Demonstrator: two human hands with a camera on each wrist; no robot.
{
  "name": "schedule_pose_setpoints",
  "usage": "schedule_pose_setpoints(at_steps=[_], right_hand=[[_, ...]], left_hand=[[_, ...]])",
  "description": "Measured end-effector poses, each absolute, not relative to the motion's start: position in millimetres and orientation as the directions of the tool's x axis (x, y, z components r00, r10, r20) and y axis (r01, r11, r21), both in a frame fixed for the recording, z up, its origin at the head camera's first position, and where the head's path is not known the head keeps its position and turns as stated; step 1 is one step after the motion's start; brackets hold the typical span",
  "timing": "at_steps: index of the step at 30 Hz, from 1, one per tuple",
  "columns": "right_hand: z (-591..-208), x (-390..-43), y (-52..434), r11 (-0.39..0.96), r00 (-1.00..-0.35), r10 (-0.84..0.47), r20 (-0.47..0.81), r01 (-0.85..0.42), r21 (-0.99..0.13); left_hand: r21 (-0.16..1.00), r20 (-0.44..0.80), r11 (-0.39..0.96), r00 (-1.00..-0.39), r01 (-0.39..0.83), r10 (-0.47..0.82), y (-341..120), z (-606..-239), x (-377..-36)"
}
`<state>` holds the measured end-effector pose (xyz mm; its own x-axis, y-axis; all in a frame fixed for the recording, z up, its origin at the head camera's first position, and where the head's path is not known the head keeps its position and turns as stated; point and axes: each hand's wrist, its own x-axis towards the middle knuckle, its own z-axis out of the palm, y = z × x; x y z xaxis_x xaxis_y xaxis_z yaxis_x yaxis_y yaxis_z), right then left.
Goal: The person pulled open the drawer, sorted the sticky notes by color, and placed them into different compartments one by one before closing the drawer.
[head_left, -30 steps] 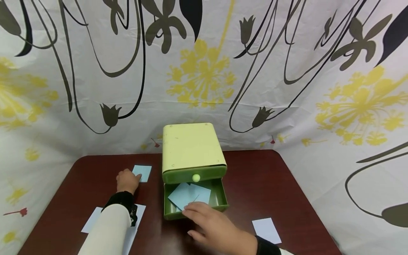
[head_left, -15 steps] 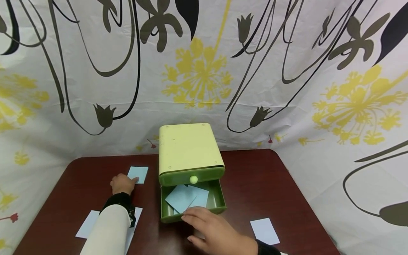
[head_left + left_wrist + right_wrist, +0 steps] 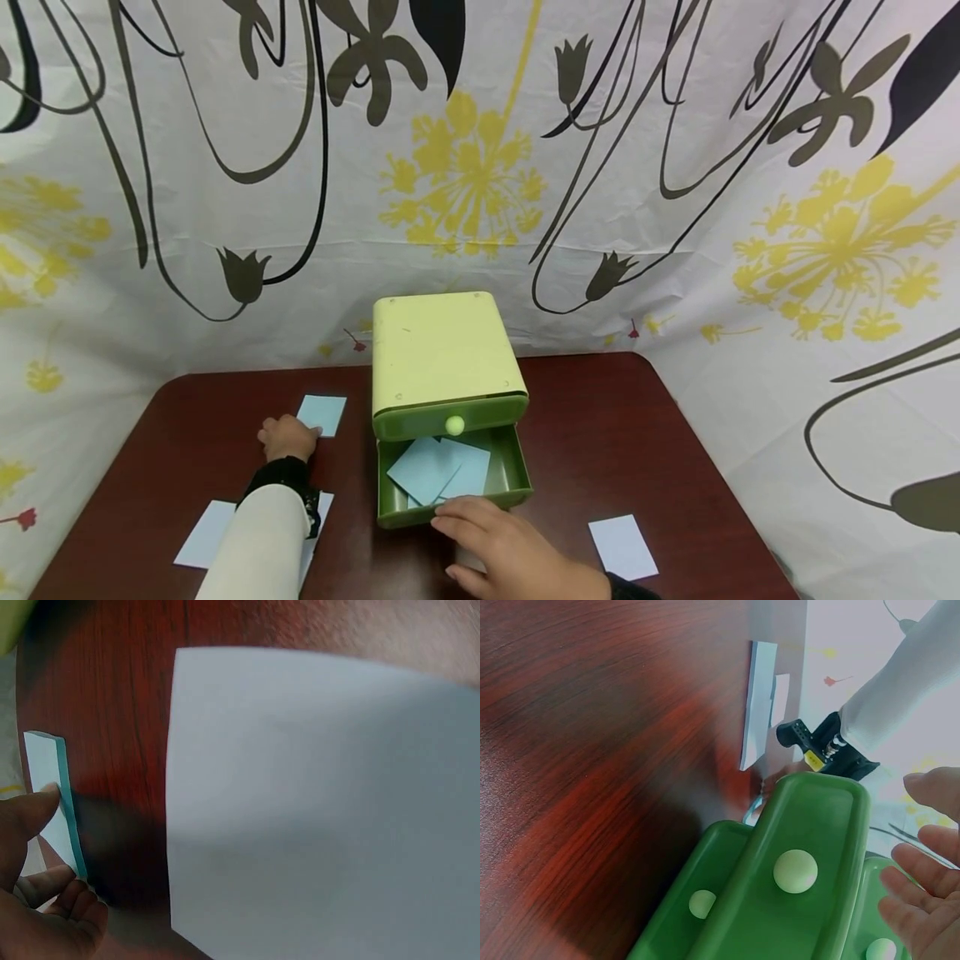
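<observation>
A green box of drawers (image 3: 442,354) stands mid-table, and its lower drawer (image 3: 450,504) is pulled out with pale blue cards (image 3: 435,471) inside. My right hand (image 3: 510,550) lies with relaxed fingers at the drawer's front rim; in the right wrist view its fingers (image 3: 922,900) hover beside the drawer front (image 3: 795,900) and its round knob (image 3: 795,870). My left hand (image 3: 285,437) is at the near corner of a blue card (image 3: 321,414) on the table. In the left wrist view the thumb (image 3: 26,817) and curled fingers pinch that blue card (image 3: 52,795) at its edge.
A white sheet (image 3: 202,542) lies under my left forearm and fills the left wrist view as the white sheet (image 3: 322,802). Another white card (image 3: 622,546) lies at the right front of the dark red table (image 3: 600,433). A patterned curtain (image 3: 480,167) closes off the back and sides.
The view has shifted a little. My right hand has drawn slightly back toward me along the drawer front. My left hand stays at the blue card's corner.
</observation>
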<state>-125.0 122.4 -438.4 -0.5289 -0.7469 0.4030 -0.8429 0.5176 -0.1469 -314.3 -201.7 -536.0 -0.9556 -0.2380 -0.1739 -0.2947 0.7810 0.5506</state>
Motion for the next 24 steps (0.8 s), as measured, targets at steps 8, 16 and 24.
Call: schedule_pose_setpoints(at_steps=[8, 16, 24], right_hand=[[-438, -119, 124, 0.529, -0.541, -0.745, 0.39, -0.836, -0.15], [-438, -116, 125, 0.532, -0.539, -0.741, 0.4, -0.835, -0.141], [-435, -114, 128, 0.57, -0.584, -0.709, 0.395, -0.805, -0.167]], left_hand=[[0.56, -0.132, 0.771, -0.951, -0.305, -0.28, -195, -541, -309], [0.63, -0.159, 0.704, -0.942, -0.328, -0.297, -187, -535, -301], [0.72, -0.2, 0.6, -0.933, -0.347, -0.3, -182, -528, -294]])
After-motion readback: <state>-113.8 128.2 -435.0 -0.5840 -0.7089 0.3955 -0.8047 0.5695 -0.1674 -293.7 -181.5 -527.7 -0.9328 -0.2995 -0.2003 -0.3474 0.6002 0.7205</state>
